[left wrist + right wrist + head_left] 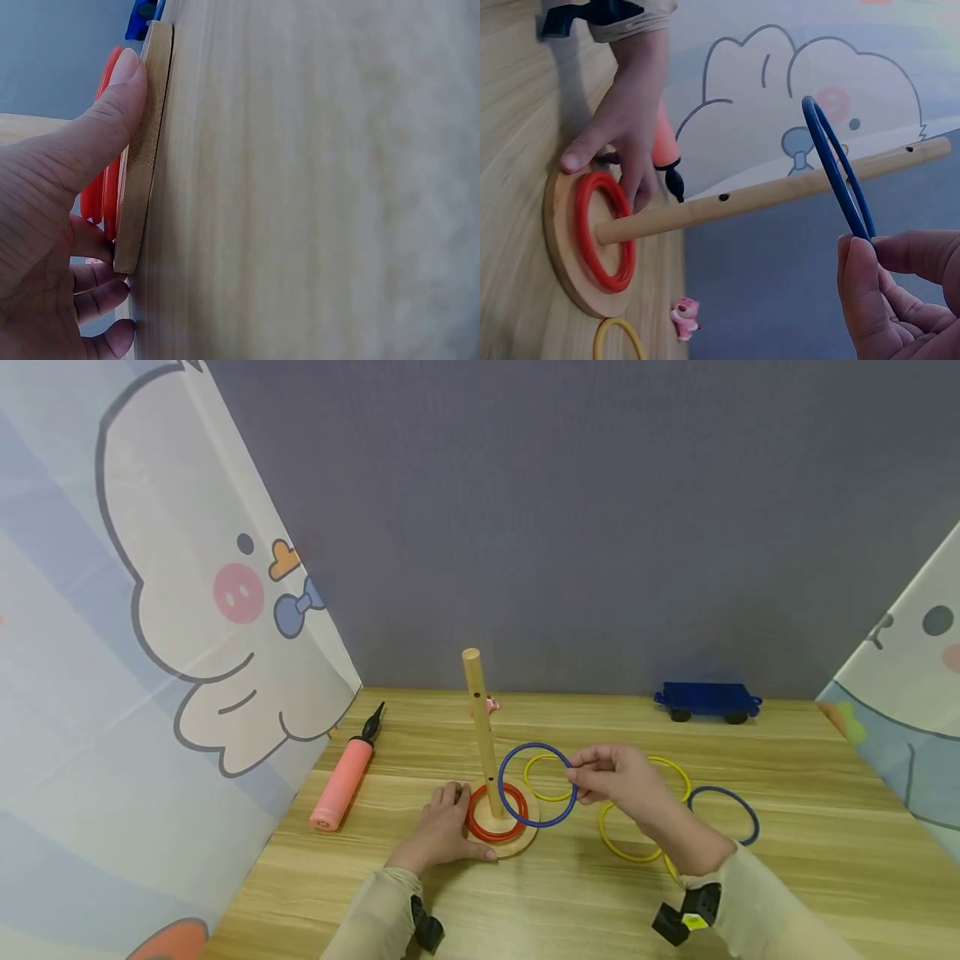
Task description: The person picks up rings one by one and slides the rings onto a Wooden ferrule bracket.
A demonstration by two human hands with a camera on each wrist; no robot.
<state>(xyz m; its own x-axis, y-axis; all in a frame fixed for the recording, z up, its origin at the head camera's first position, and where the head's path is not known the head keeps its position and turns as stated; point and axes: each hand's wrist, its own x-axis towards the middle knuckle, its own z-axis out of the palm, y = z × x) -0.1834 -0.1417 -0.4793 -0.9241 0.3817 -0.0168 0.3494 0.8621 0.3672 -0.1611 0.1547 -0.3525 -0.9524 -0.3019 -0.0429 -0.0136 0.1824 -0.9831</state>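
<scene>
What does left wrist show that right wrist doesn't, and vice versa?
Only left wrist: part of a blue object at the top edge, seemingly the wagon.
Only right wrist: right hand pinching a blue ring, pink pump, yellow ring, cartoon backdrop.
Both: left hand, red rings, wooden base, post.

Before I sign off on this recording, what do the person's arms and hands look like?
The left hand and right hand are ungloved. The left sleeve and right sleeve are plain pale beige, reaching the wrists. A small, boxy black device is worn at the left wrist and another at the right, the latter with a yellow-green patch.
</scene>
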